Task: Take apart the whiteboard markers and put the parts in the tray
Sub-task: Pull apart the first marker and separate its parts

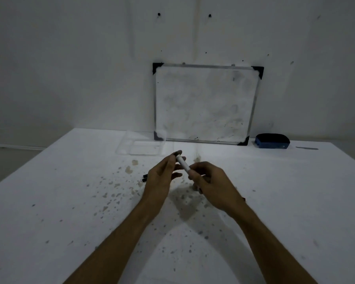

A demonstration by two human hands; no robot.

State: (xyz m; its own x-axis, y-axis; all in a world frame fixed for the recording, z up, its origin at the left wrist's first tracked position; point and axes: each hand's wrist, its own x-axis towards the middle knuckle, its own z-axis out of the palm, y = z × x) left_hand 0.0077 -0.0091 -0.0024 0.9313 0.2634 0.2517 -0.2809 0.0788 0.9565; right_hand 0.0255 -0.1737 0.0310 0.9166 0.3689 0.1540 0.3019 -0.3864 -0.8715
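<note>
A white whiteboard marker [182,163] is held above the table between both hands, tilted with its dark far end up. My left hand [162,177] pinches that far end with its fingertips. My right hand [209,181] grips the near end of the barrel. The dark ends of other markers [145,178] poke out on the table from behind my left hand; the rest of them is hidden. A clear plastic tray [139,147] with compartments lies farther back on the table, to the left of the hands.
A small whiteboard [205,103] leans against the wall at the back of the stained white table [70,201]. A blue eraser [272,141] sits to its right. The table's left edge runs diagonally at the far left.
</note>
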